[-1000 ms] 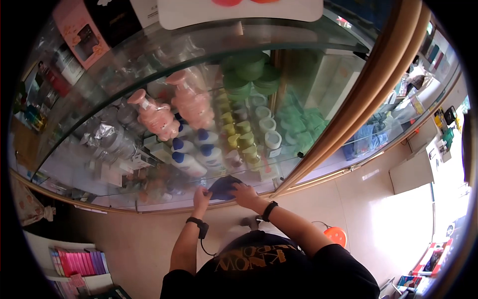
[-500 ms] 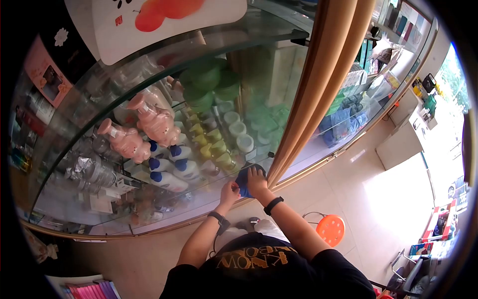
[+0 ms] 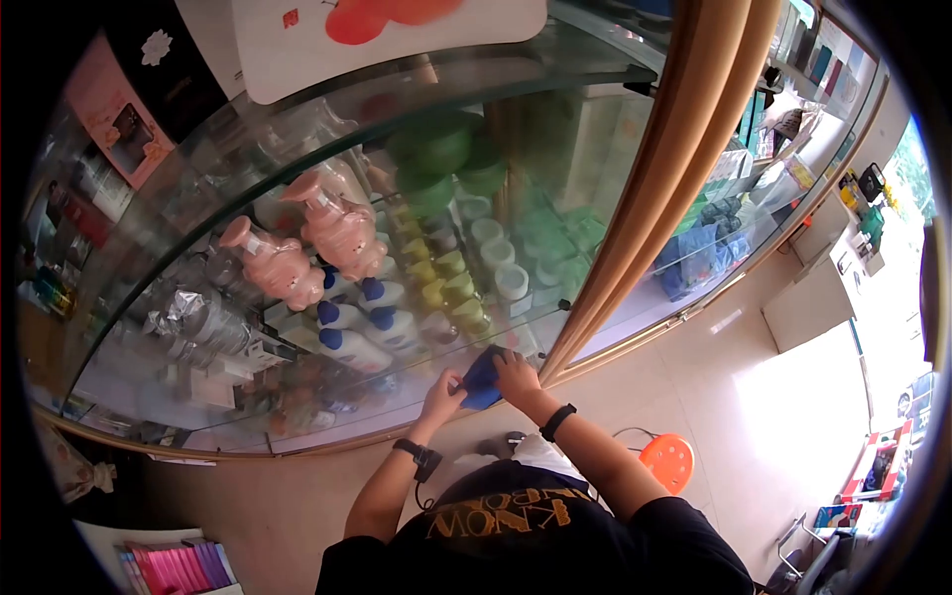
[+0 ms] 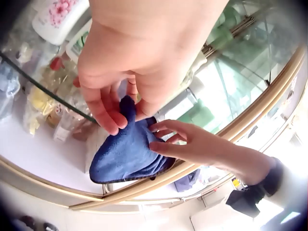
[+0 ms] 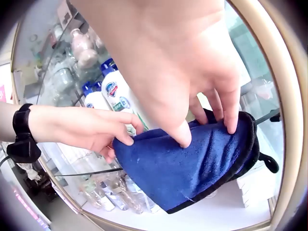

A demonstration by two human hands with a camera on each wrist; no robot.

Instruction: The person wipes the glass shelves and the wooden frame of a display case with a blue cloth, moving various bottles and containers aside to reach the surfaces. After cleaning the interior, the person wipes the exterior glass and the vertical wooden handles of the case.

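A blue cloth (image 5: 168,163) with a dark edging and a small loop hangs between the two hands, in front of the glass display case. My left hand (image 3: 441,399) pinches one corner of the cloth (image 4: 127,156), which bunches up between thumb and fingers. At the cloth's other end my right hand (image 3: 518,379) grips the upper edge, thumb on the near side and fingertips pressing into the fabric. Both hands are close to the lower front of the case, left of the wooden post (image 3: 654,218).
Behind the glass stand pink bear-shaped bottles (image 3: 337,226), white bottles with blue caps (image 3: 357,347), small yellow items (image 3: 451,288) and green bowls (image 3: 431,149). An orange stool (image 3: 666,463) is on the floor at right. A bookshelf (image 3: 178,567) stands at lower left.
Both hands have moved right along the case with the cloth, towards the wooden post. Since half a second ago the right hand has drawn slightly back from the post.
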